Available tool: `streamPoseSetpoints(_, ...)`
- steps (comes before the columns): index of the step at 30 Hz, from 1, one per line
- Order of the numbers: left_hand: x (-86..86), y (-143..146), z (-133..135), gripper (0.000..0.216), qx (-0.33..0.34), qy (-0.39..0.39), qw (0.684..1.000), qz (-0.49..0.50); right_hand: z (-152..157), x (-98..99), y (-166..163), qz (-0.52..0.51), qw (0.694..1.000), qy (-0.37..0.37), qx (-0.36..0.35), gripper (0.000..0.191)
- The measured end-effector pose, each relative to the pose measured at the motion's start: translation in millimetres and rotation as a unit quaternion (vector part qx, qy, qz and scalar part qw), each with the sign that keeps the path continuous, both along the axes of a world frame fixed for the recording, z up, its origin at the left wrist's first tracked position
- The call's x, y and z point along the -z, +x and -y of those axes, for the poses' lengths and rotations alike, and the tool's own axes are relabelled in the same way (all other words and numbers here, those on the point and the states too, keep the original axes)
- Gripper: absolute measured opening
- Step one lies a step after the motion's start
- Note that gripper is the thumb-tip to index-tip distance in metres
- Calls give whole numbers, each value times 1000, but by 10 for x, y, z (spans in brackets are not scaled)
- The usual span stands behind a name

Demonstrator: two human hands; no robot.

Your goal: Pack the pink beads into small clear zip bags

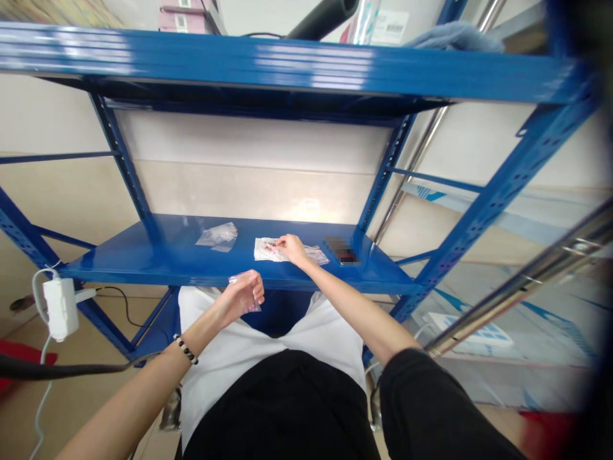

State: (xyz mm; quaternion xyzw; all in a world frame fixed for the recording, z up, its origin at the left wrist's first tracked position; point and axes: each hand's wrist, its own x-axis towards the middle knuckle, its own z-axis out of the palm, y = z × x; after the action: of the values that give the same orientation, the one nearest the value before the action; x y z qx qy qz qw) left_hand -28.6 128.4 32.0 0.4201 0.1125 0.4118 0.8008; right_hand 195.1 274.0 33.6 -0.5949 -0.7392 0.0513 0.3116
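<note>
My left hand (243,295) is held at the shelf's front edge, above my lap. Its fingers are curled around a small clear plastic bag (254,308), whose corner sticks out below them. My right hand (292,248) reaches onto the blue shelf, fingertips pinched together over a white sheet or packet (262,250). Small reddish bits (269,246) lie on that packet by the fingertips; whether one is between them I cannot tell. Clear plastic packaging (317,255) lies to the right of the packet, partly behind my wrist.
Several clear bags (219,236) lie in a pile on the shelf (177,263) at left. A dark phone-like object (343,250), pixelated, sits at right. An upper shelf beam (230,64) crosses above my hands. A white power strip (60,308) hangs by the left post.
</note>
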Motion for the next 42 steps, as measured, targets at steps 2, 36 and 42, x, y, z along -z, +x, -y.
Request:
streamPoseSetpoints(2,-8,5,15,21,3,7,1000,-10,7,17,0,3,1000,10,-2,13)
streamPoseSetpoints(36,78,64,-1,21,7,9,997,-74,-206,-19,119,93,985,-2,147,27)
streamPoseSetpoints(42,152,117,-151,23,2,5,998,-66,-400,-194,192,91,985,-36,143,12)
